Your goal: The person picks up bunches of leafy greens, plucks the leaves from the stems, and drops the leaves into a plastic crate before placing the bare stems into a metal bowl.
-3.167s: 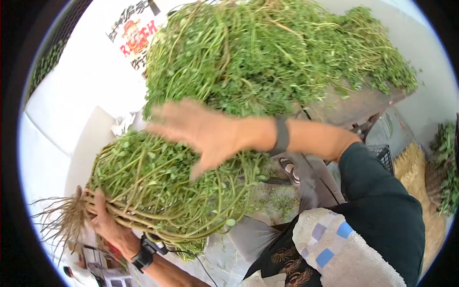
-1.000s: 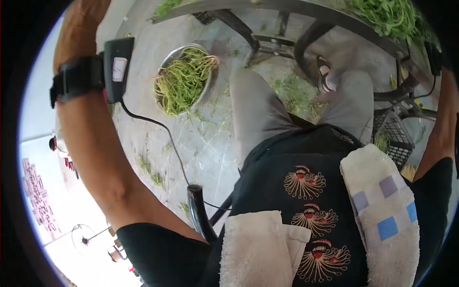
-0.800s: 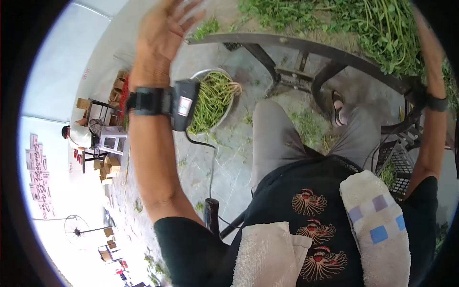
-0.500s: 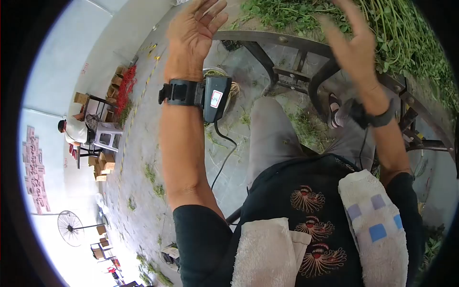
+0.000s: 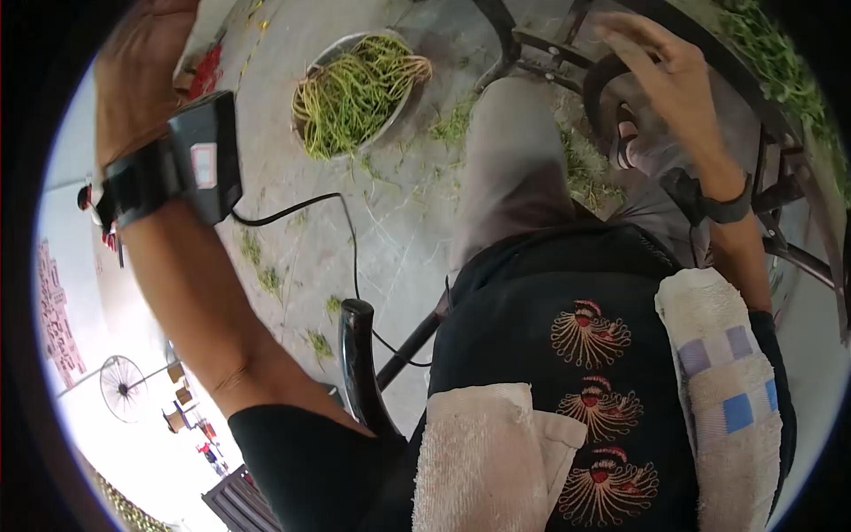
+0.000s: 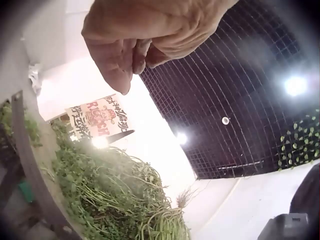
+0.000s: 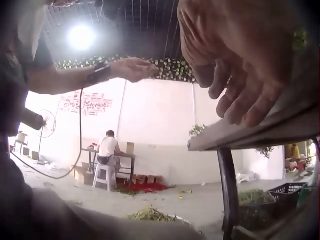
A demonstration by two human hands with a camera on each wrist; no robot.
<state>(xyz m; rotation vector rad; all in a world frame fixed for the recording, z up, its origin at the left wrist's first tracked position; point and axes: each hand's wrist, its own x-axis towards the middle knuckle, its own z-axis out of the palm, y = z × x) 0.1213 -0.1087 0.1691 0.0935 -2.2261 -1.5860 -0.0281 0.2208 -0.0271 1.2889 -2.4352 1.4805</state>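
At the upper left of the head view, my left hand (image 5: 146, 66) is raised, its fingertips out of frame. In the left wrist view the same hand (image 6: 155, 35) has loosely bent fingers and holds nothing, with a heap of leafy greens (image 6: 110, 185) on the table beyond. A rooted bunch (image 6: 167, 222) lies at the heap's edge. My right hand (image 5: 669, 89) hangs in the air near the table's frame, empty. The right wrist view shows this hand (image 7: 240, 55) with relaxed, slightly bent fingers close to the table edge (image 7: 250, 122).
A metal bowl (image 5: 401, 115) of green stems (image 5: 350, 97) stands on the floor left of my knee. Black chair arm (image 5: 357, 355) and trailing cable (image 5: 355, 257) are beside me. A seated person (image 7: 107, 147) and black crate (image 7: 287, 190) appear in the right wrist view.
The rooted bunch held by my left hand in the oldest frame is out of that hand. Both hands have pulled back from the table greens, and the head view has shifted.
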